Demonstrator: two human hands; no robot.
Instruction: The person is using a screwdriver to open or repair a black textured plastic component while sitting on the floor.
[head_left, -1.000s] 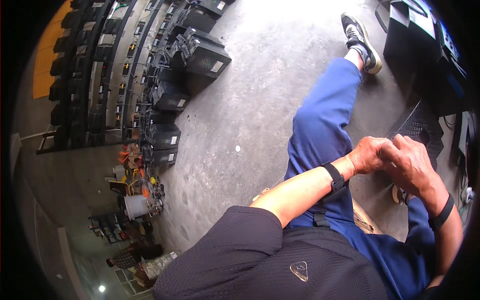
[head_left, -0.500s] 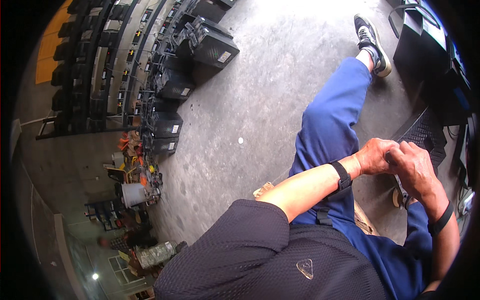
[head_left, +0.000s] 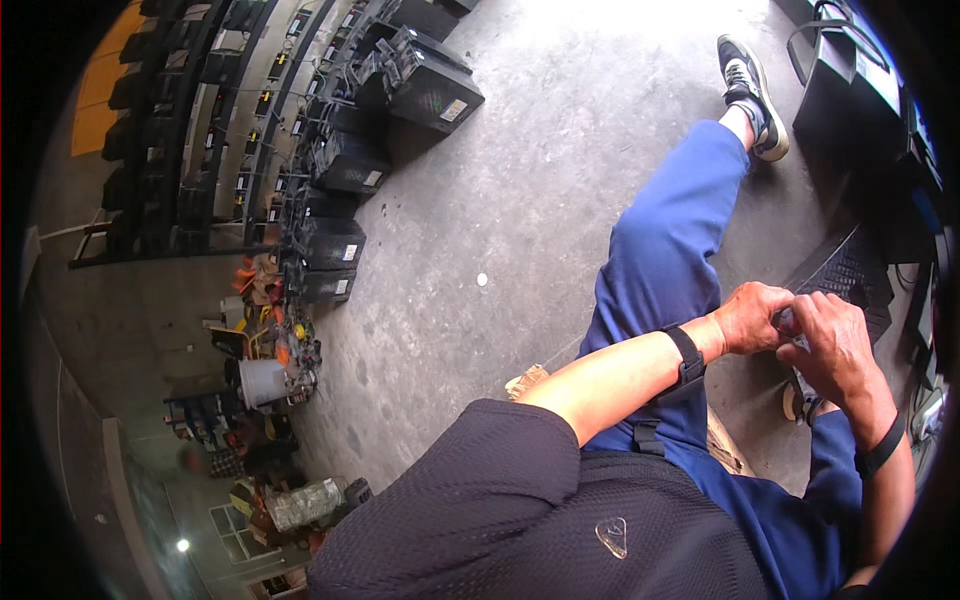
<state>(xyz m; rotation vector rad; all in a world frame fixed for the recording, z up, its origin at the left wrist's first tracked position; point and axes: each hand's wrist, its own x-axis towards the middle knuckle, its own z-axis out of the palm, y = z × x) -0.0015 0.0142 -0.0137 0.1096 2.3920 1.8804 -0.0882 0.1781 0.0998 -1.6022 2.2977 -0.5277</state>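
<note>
Looks mid-handling: gripping small dark item [head_left: 786, 320] in left hand [head_left: 748, 318], touching with curled right hand [head_left: 838, 345], can't tell if gripping. Can't judge done versus remaining.

Dark small object [head_left: 787, 321], blue trousers [head_left: 660, 250], black textured shirt [head_left: 460, 510], mottled grey floor [head_left: 530, 180]

Black textured short-sleeved shirt [head_left: 450, 500] — triangular badge [head_left: 612, 537]; blue trousers [head_left: 660, 240] — black wrist straps [head_left: 688, 355].

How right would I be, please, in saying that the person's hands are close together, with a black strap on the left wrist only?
"Only" is wrong: the head view shows a black right-wrist strap plus the left-wrist strap. The left hand and right hand are close together.
</note>
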